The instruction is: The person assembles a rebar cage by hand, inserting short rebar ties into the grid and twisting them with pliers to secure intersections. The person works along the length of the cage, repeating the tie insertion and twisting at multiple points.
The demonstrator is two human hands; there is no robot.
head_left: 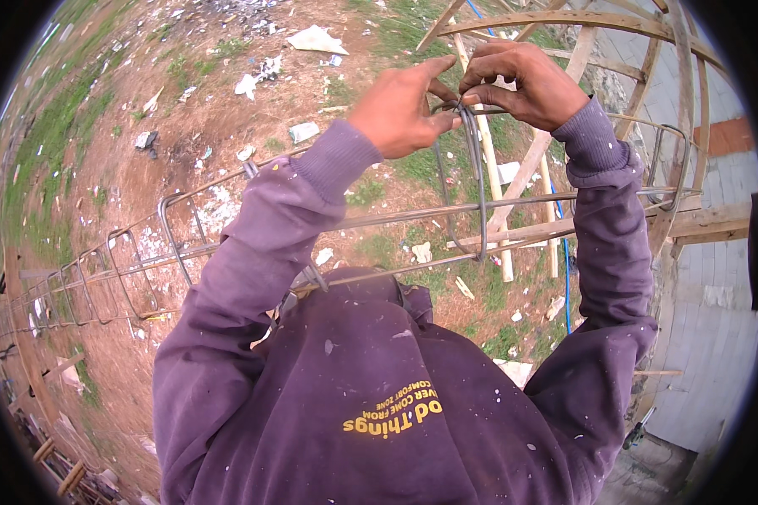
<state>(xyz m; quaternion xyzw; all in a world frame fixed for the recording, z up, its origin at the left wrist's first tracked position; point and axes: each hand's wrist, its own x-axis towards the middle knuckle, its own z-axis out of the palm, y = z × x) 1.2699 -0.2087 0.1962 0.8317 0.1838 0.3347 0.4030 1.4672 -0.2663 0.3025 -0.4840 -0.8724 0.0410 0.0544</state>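
Note:
Above a long cage of steel rebar (413,215), both my hands meet at the upper corner of an upright rectangular stirrup (480,181). My left hand (404,109) comes in from the left, its thumb against the bar and index finger lifted apart; the other fingers are partly hidden behind the bar. Pinched between the thumb and fingertips of my right hand (522,84) is a short, thin piece of tie wire (459,105) at the corner. The fingertips cover most of the wire. Lower down, the stirrup encloses the long bars of the cage.
More stirrups (164,227) line the cage toward the far left. Wooden poles (526,160) and curved timber (598,18) stand at upper right, beside grey paving (716,278). A blue hose (567,286) runs below my right arm. Litter (316,40) dots the dirt and grass.

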